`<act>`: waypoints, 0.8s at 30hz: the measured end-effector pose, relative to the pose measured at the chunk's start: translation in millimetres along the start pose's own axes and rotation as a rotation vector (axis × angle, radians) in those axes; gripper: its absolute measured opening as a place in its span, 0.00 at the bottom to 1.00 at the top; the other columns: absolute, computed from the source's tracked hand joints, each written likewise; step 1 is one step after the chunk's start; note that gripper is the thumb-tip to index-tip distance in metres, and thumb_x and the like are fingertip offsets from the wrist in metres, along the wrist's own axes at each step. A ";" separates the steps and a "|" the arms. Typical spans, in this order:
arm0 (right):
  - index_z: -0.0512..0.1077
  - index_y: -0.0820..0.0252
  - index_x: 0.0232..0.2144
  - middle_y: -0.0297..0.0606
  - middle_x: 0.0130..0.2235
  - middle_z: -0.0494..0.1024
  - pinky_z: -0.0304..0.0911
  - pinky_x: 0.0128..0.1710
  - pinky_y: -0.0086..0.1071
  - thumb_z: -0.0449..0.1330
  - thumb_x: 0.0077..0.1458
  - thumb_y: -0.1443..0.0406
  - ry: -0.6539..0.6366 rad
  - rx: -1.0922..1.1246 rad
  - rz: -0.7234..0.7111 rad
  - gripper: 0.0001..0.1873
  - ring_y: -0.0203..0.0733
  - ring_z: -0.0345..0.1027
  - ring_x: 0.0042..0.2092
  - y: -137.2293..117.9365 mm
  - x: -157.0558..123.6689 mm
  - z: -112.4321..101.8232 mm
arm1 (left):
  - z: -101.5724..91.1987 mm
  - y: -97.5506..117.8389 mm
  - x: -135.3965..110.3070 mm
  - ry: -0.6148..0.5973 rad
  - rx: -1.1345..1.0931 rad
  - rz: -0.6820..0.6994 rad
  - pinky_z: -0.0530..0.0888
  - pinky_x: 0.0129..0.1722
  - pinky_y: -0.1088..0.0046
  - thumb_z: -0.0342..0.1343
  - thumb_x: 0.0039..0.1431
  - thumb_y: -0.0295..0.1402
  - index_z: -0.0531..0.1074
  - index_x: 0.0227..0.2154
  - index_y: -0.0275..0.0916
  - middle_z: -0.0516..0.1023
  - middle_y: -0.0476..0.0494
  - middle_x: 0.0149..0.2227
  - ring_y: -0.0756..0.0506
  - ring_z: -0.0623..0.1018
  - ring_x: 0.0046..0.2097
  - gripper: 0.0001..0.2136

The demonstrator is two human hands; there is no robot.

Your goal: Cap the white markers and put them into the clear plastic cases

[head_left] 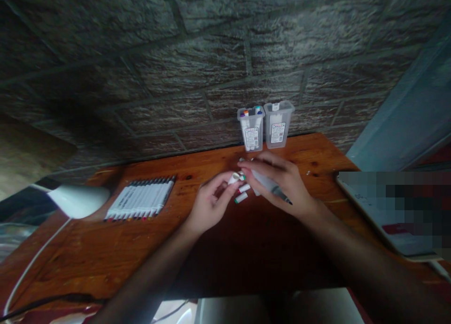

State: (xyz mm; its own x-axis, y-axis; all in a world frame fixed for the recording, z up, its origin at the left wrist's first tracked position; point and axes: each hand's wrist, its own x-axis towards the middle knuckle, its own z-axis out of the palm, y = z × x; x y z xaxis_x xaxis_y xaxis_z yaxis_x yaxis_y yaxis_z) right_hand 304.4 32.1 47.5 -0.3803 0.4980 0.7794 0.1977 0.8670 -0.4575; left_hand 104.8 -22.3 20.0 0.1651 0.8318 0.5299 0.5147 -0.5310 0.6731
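Note:
My left hand [211, 199] is closed on a white marker cap [234, 177], its open end facing up and right. In my right hand [287, 180] is a white marker [266, 182] with a dark end; it lies slantwise under my fingers, and its upper end is partly hidden by them. Both hands are close together above the table. Just beneath them lie loose white caps [242, 198] with green and red ends. A whitish thing beside the marker is mostly covered by my right hand.
A row of white markers [141, 199] lies at left on the wooden table [141, 258]. Two clear plastic boxes stand against the stone wall: one with markers [252, 131], one [278, 126] to its right. A white lamp [79, 201] is far left; a blurred-out flat device [391, 216] is right.

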 end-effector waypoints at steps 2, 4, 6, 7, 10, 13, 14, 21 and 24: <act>0.78 0.55 0.42 0.39 0.37 0.79 0.68 0.39 0.36 0.59 0.61 0.65 0.141 -0.089 0.093 0.10 0.41 0.73 0.37 11.4 2.0 -7.7 | 1.6 1.2 -2.1 -0.075 -0.003 0.001 0.76 0.40 0.74 0.56 0.63 0.33 0.75 0.44 0.38 0.82 0.41 0.40 0.47 0.80 0.39 0.09; 0.79 0.57 0.37 0.39 0.35 0.80 0.68 0.40 0.37 0.59 0.60 0.64 0.243 -0.143 0.191 0.08 0.42 0.74 0.36 22.1 4.2 -15.0 | 2.9 0.0 -3.5 -0.100 -0.025 -0.019 0.77 0.40 0.74 0.57 0.63 0.34 0.76 0.45 0.39 0.82 0.41 0.41 0.47 0.80 0.40 0.10; 0.79 0.58 0.35 0.39 0.34 0.81 0.68 0.39 0.37 0.60 0.59 0.63 0.305 -0.130 0.281 0.08 0.43 0.74 0.36 27.9 5.0 -17.9 | 3.5 -3.2 -3.7 -0.075 -0.069 -0.055 0.77 0.37 0.74 0.56 0.63 0.35 0.75 0.45 0.38 0.82 0.41 0.40 0.47 0.80 0.38 0.10; 0.78 0.59 0.35 0.39 0.34 0.81 0.69 0.39 0.37 0.60 0.59 0.62 0.320 -0.105 0.319 0.08 0.42 0.75 0.36 28.3 4.7 -17.0 | 3.4 -4.9 -3.5 -0.062 -0.082 -0.066 0.77 0.37 0.74 0.57 0.63 0.35 0.75 0.45 0.38 0.82 0.41 0.40 0.47 0.80 0.37 0.11; 0.78 0.60 0.38 0.39 0.35 0.81 0.68 0.36 0.34 0.61 0.58 0.62 0.306 -0.018 0.380 0.09 0.40 0.74 0.34 21.5 2.3 -7.8 | 2.2 -8.0 -2.1 -0.029 -0.078 -0.075 0.77 0.38 0.73 0.58 0.62 0.36 0.76 0.44 0.37 0.82 0.41 0.39 0.47 0.80 0.37 0.10; 0.77 0.60 0.39 0.39 0.37 0.81 0.69 0.37 0.34 0.63 0.57 0.62 0.259 0.053 0.349 0.10 0.39 0.75 0.35 12.6 0.1 2.4 | 1.1 -7.4 -1.2 -0.003 -0.077 -0.063 0.77 0.38 0.74 0.58 0.62 0.35 0.76 0.45 0.38 0.82 0.41 0.39 0.47 0.80 0.37 0.11; 0.78 0.60 0.39 0.39 0.38 0.81 0.70 0.38 0.34 0.63 0.56 0.62 0.246 0.077 0.334 0.10 0.39 0.75 0.36 10.8 -0.3 4.5 | 0.7 -6.9 -1.1 -0.002 -0.079 -0.059 0.77 0.38 0.74 0.58 0.62 0.35 0.76 0.45 0.38 0.82 0.41 0.40 0.47 0.80 0.37 0.11; 0.79 0.57 0.39 0.39 0.40 0.83 0.73 0.40 0.35 0.65 0.54 0.64 0.173 0.276 0.342 0.09 0.41 0.77 0.39 4.1 1.5 3.3 | -1.6 -5.5 -1.3 -0.020 -0.115 -0.074 0.76 0.37 0.75 0.55 0.65 0.35 0.74 0.48 0.39 0.81 0.42 0.40 0.48 0.79 0.36 0.12; 0.79 0.57 0.40 0.38 0.40 0.83 0.74 0.38 0.34 0.65 0.54 0.65 0.132 0.342 0.351 0.09 0.40 0.77 0.37 -1.8 2.4 0.4 | -1.7 -5.3 -0.4 -0.034 -0.114 -0.081 0.76 0.37 0.75 0.55 0.65 0.35 0.74 0.48 0.38 0.80 0.42 0.40 0.49 0.78 0.36 0.12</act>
State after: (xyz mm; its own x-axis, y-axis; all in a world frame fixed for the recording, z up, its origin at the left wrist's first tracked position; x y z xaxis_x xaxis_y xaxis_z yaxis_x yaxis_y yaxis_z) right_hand 302.7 31.7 50.0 -0.2223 0.7753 0.5911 -0.0223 0.6021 -0.7981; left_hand 100.6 -20.0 17.1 0.1562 0.8764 0.4555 0.4286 -0.4757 0.7682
